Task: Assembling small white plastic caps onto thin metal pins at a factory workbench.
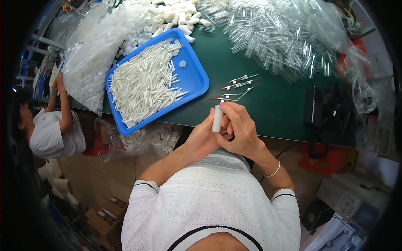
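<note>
White top (209,192), left hand (203,137) gripping cylinder (217,120), right hand (243,129) against it (grip unclear), slender parts (228,88) beyond, blue tray (192,79).

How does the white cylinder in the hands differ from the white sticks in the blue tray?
Thickness: the white cylinder is clearly thicker; the white sticks are slim.
Pose: the cylinder is held in the left hand, with the right hand against it; the sticks lie heaped at mixed angles in the blue tray.
Shared: white colour, straight elongated shape.
</note>
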A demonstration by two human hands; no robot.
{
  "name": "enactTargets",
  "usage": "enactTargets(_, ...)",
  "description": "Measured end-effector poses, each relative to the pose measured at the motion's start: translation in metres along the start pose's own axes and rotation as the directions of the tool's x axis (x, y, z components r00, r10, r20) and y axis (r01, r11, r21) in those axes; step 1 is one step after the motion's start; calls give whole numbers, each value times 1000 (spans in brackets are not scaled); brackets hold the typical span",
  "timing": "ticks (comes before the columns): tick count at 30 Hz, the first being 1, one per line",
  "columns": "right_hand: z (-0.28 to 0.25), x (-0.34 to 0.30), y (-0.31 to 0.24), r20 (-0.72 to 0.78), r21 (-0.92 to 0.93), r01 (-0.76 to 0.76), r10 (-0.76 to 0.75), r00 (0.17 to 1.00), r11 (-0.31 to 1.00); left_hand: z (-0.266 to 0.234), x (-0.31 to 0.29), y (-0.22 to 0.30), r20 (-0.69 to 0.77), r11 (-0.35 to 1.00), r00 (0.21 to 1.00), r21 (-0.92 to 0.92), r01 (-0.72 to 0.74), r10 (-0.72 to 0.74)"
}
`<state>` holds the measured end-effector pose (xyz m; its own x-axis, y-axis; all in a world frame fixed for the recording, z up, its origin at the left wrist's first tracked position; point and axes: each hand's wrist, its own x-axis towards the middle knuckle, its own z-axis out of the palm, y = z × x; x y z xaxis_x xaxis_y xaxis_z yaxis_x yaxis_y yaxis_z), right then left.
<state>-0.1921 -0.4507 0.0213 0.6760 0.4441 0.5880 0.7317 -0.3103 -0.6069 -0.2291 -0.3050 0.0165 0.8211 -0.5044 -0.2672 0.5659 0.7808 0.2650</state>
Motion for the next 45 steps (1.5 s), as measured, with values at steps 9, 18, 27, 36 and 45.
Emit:
enactTargets(9, 2, 4, -6, 297, 161, -89, 38, 954, 983, -30, -42, 5, -254, 949, 954, 304, -81, 163)
enactTargets(18, -46, 15, 79, 65, -377, -241, 285, 956, 894, -71, -154, 74, -369, -395, 860, 775, 494, 353)
enactTargets(27, -66, -10, 76, 27, -483, -315, 374, 927, 817, -21, -3, 150, 408, -602, 727, 799, 9, 553)
enactTargets(36, -55, -1, 55, -9, 379, -588, 638, 770, 714, -31, 41, 159, 388, -628, 773, 778, 17, 502)
enactTargets(45, -30, 22, 9, 360, 451, -673, 571, 738, 586, -11, 5, 74, -107, 857, 979, 507, -98, 175)
